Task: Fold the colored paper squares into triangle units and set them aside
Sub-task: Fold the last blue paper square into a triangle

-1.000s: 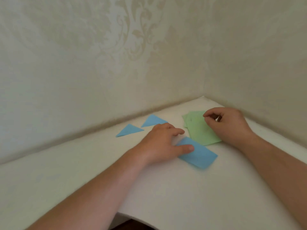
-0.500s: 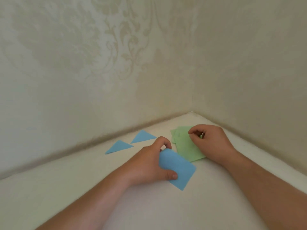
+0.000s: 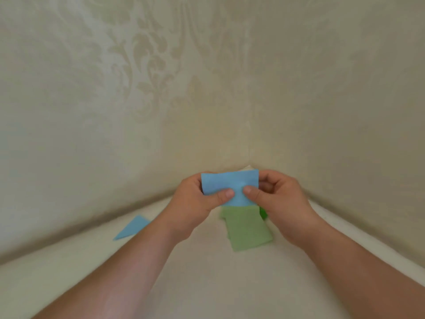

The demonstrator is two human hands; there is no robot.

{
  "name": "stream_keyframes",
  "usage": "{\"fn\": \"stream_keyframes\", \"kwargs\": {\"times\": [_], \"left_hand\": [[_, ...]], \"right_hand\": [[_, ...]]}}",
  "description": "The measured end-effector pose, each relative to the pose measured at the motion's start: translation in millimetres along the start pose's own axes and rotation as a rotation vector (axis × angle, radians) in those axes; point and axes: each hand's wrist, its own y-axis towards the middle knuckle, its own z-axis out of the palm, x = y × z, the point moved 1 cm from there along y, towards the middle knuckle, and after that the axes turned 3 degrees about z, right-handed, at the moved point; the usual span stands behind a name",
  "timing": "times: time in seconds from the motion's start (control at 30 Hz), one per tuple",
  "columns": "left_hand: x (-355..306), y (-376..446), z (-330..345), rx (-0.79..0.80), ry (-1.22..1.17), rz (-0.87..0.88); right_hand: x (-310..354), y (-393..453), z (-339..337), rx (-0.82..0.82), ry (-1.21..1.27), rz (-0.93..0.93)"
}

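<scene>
Blue paper [image 3: 230, 185] pinched in both grips, left hand [image 3: 197, 203] and right hand [image 3: 280, 203], thumbs near its middle, above the green squares [image 3: 246, 229]. Risk of a skewed crease if edges misalign.

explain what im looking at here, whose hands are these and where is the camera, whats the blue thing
No machine here: a person folds paper with bare hands, filmed by a camera worn on the head, looking forward and down. The left hand and right hand each pinch a blue paper, folded to a rectangle, and hold it up above the white surface in a wallpapered corner. Beneath it lie green papers, not yet folded into triangles. To the left rests one finished blue triangle, set aside.
</scene>
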Motion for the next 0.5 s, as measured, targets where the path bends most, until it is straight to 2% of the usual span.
{"fn": "stream_keyframes", "kwargs": {"times": [0.07,0.13,0.2,0.27,0.3,0.37,0.5], "left_hand": [[13,9,3,-0.098,0.048,-0.002],[23,14,5,-0.176,0.022,-0.116],[23,16,7,-0.061,-0.238,-0.377],[17,15,6,0.122,-0.478,-0.499],[15,14,3,0.157,-0.54,-0.477],[14,13,-2,0.131,-0.562,-0.359],[22,7,-14,0.06,-0.388,-0.188]], "right_hand": [[0,4,-5,-0.157,-0.187,-0.099],[-3,6,-9,-0.24,-0.393,-0.224],[-7,9,-11,-0.279,-0.632,-0.437],[-13,11,-13,-0.235,-0.797,-0.634],[-16,13,-13,-0.194,-0.839,-0.693],[-19,14,-12,-0.114,-0.874,-0.744],[-24,16,-8,0.045,-0.869,-0.685]]}}
